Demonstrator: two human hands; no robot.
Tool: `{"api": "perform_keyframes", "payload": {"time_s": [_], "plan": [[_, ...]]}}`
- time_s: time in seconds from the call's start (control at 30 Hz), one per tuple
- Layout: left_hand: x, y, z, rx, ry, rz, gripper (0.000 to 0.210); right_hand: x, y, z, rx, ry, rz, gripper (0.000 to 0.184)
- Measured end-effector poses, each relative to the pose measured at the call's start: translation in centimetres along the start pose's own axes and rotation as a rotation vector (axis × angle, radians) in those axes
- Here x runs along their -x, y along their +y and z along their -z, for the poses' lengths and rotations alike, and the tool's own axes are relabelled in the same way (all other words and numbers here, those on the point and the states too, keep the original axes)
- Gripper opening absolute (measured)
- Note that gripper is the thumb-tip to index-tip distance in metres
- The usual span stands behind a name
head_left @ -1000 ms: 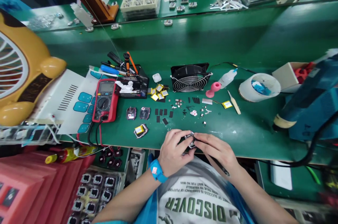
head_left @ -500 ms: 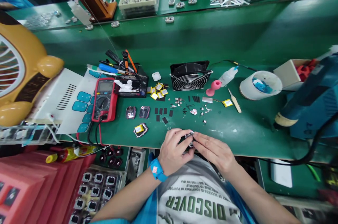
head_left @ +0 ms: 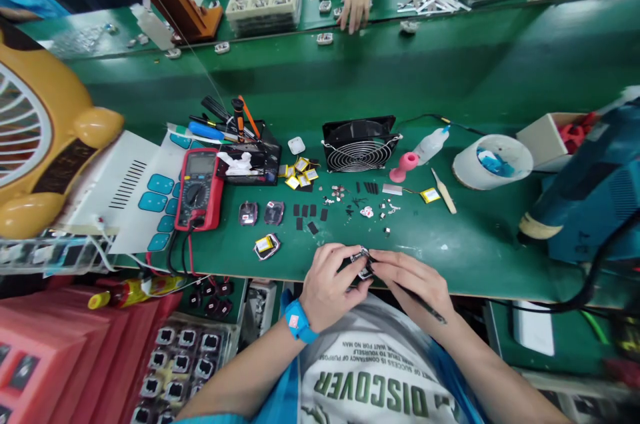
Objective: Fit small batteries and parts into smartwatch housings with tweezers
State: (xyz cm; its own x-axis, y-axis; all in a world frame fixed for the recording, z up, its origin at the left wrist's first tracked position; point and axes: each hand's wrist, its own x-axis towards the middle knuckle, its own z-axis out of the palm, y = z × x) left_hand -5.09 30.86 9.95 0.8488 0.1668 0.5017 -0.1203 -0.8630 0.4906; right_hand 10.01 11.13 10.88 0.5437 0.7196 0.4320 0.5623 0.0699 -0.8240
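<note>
Close to the bench's front edge, my left hand point(head_left: 330, 281) grips a small silver-and-black watch-like housing point(head_left: 361, 256) between thumb and fingers. My right hand point(head_left: 417, 277) is closed around slim dark tweezers point(head_left: 425, 306), their back end sticking out below the palm. The tips meet the housing, though the fingers partly hide the contact. Left of my hands lies an open housing with a yellow battery point(head_left: 264, 244). Beyond it are two dark cases point(head_left: 273, 212) and several black pads point(head_left: 313, 211). Tiny parts point(head_left: 367, 211) are scattered ahead of my fingers.
A small black fan point(head_left: 360, 144) stands at the back. On the left are a red multimeter point(head_left: 197, 187) and a tool box point(head_left: 253, 164); on the right, a white tub point(head_left: 493, 161) and a soldering-style blue unit point(head_left: 590, 211). A co-worker's hand point(head_left: 356, 4) reaches over the far shelf.
My right hand has turned slightly, and the tweezers now show beneath it. The left hand keeps its hold on the housing. Across the bench, a co-worker's hand has come forward onto the shelf.
</note>
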Motion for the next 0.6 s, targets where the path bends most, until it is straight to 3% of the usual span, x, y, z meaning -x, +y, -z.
{"api": "perform_keyframes", "payload": {"time_s": [0.2,0.5,0.6], "plan": [[0.2,0.0,-0.3,-0.023,-0.002,-0.003,0.031,-0.8,-0.8,0.2,-0.015,0.07,-0.037,0.03],[0.1,-0.5,1.1,0.022,-0.133,-0.003,0.041,-0.9,-1.2,0.0,-0.025,0.117,-0.05,0.032],[0.1,-0.7,1.2,-0.008,-0.113,-0.018,0.039,-0.6,-1.2,-0.1,-0.017,0.14,-0.042,0.032]]}}
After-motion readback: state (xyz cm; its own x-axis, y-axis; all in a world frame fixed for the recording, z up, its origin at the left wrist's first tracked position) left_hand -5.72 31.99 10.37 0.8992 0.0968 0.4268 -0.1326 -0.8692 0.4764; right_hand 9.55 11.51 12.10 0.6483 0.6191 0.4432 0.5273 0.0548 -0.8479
